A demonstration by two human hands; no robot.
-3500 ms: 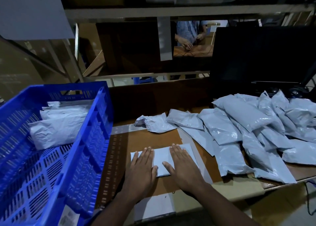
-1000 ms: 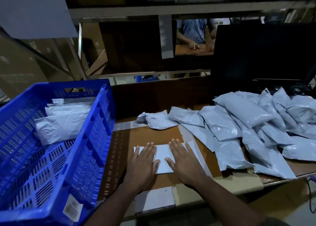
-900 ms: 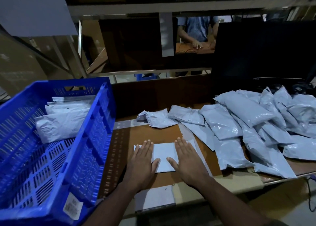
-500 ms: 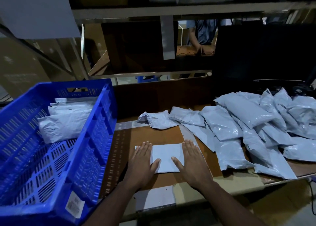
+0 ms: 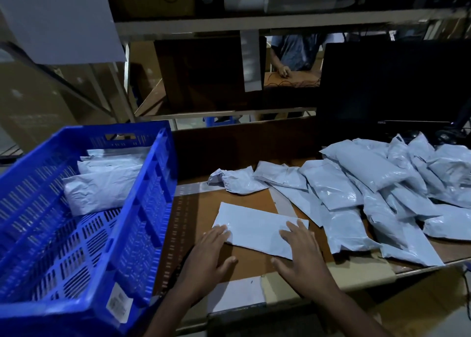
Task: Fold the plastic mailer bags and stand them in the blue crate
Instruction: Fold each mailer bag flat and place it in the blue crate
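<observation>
A folded grey mailer bag [image 5: 257,228] lies flat on the brown table [image 5: 204,206] in front of me. My left hand [image 5: 210,256] rests with straight fingers on its near left corner. My right hand [image 5: 302,254] lies flat on its near right end, fingers spread. The blue crate [image 5: 142,204] stands tilted at the left, and folded mailer bags [image 5: 102,184] stand against its far wall. A pile of unfolded grey mailer bags [image 5: 369,194] covers the right side of the table.
A dark monitor [image 5: 392,84] stands at the back right behind the pile. Metal shelving [image 5: 254,23] runs overhead. A person in a blue shirt [image 5: 293,54] works at a bench beyond the shelf. White paper [image 5: 235,296] is taped at the table's near edge.
My hands have slid apart from the middle of the folded bag to its two ends. More of the bag shows between them, and it looks longer and slightly turned.
</observation>
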